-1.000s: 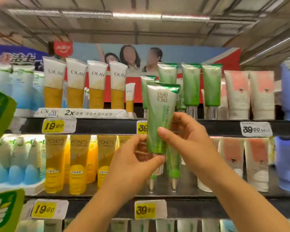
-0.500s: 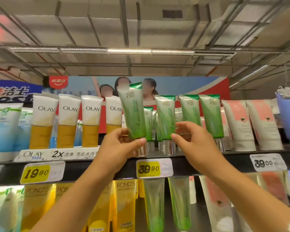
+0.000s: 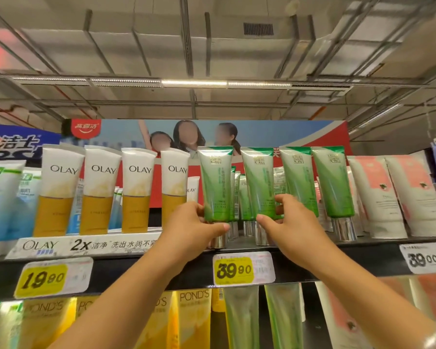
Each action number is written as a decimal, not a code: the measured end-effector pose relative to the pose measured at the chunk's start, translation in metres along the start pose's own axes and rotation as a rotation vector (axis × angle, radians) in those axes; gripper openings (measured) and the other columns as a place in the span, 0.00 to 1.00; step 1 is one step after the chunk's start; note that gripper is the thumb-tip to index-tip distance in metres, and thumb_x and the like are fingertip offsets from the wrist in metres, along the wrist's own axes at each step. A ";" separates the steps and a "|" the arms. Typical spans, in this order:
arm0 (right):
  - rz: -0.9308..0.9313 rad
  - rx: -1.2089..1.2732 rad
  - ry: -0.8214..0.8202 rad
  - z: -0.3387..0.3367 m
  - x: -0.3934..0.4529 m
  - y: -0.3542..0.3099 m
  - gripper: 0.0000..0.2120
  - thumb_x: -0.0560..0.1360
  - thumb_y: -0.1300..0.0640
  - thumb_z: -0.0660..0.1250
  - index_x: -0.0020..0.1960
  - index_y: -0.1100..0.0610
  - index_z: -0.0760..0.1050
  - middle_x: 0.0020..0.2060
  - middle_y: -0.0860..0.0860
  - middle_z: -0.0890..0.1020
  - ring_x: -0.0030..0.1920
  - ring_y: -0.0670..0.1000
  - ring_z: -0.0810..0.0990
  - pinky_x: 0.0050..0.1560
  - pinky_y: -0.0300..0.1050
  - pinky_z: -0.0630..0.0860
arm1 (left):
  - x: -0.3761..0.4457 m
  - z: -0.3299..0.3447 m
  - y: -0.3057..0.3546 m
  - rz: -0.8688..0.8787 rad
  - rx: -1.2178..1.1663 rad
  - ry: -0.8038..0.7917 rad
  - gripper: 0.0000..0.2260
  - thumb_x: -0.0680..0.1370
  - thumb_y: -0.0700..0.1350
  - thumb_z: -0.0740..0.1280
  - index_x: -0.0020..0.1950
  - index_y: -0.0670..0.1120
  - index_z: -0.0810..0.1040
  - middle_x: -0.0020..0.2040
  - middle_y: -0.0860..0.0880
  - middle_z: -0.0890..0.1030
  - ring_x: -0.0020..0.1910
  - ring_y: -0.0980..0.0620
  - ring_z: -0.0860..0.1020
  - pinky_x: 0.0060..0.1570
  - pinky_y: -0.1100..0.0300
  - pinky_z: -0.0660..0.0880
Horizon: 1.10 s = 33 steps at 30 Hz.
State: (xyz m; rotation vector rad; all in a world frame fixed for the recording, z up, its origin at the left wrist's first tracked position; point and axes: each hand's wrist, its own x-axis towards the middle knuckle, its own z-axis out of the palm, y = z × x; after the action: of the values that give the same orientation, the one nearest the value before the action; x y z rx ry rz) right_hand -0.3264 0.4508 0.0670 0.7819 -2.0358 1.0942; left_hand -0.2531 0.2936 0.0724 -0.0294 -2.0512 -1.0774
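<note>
Dead centre of the frame, the left hand [image 3: 194, 229] grips a green tube [image 3: 215, 182] low down, thumb across the front just above the silver cap [image 3: 218, 241], fingers tucked behind. The tube stands upright, cap down, on the top shelf [image 3: 136, 272], right beside the Olay tubes [image 3: 61, 187] on its left. The cap looks like it touches the shelf, but the thumb hides part of it, so I can't swear to that. Just to the right, the right hand [image 3: 290, 222] pinches the second green tube [image 3: 259, 182] the same way, thumb in front and fingers curled round its right edge. 2 more green tubes [image 3: 332, 182] stand further right, then the pink tubes [image 3: 378, 197]. A yellow 39.90 price tag [image 3: 242, 269] sits on the shelf edge below both hands.
</note>
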 end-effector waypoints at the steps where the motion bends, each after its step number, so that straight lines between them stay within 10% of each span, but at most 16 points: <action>1: 0.006 0.003 -0.001 0.002 0.002 0.000 0.27 0.76 0.50 0.65 0.70 0.60 0.62 0.63 0.56 0.73 0.59 0.55 0.74 0.55 0.45 0.69 | 0.001 0.000 0.000 -0.011 0.010 -0.003 0.10 0.69 0.43 0.75 0.43 0.50 0.75 0.38 0.52 0.81 0.40 0.56 0.81 0.44 0.58 0.80; 18: 0.038 0.055 0.007 0.009 0.007 0.000 0.19 0.76 0.49 0.65 0.59 0.61 0.67 0.54 0.56 0.76 0.47 0.52 0.71 0.46 0.45 0.69 | 0.001 0.006 0.005 0.025 0.256 0.035 0.11 0.70 0.48 0.75 0.37 0.53 0.72 0.36 0.53 0.80 0.40 0.54 0.80 0.42 0.58 0.77; 28: -0.097 0.299 0.161 -0.007 -0.009 -0.013 0.14 0.75 0.53 0.67 0.58 0.54 0.69 0.39 0.37 0.70 0.38 0.34 0.70 0.35 0.19 0.65 | -0.023 -0.005 0.022 0.110 0.256 0.224 0.18 0.74 0.51 0.70 0.61 0.48 0.75 0.43 0.55 0.77 0.43 0.56 0.76 0.43 0.62 0.72; 33: -0.103 0.481 0.047 -0.020 -0.044 -0.025 0.06 0.75 0.55 0.66 0.48 0.56 0.73 0.41 0.48 0.78 0.44 0.46 0.77 0.49 0.41 0.75 | -0.071 0.002 0.022 0.174 -0.050 0.173 0.12 0.73 0.48 0.70 0.56 0.54 0.78 0.48 0.57 0.81 0.48 0.61 0.79 0.45 0.66 0.74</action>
State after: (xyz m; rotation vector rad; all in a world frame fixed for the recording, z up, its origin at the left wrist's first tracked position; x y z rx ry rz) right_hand -0.2762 0.4648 0.0513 1.0710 -1.6878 1.5501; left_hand -0.1981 0.3314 0.0397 -0.1329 -1.8317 -0.9875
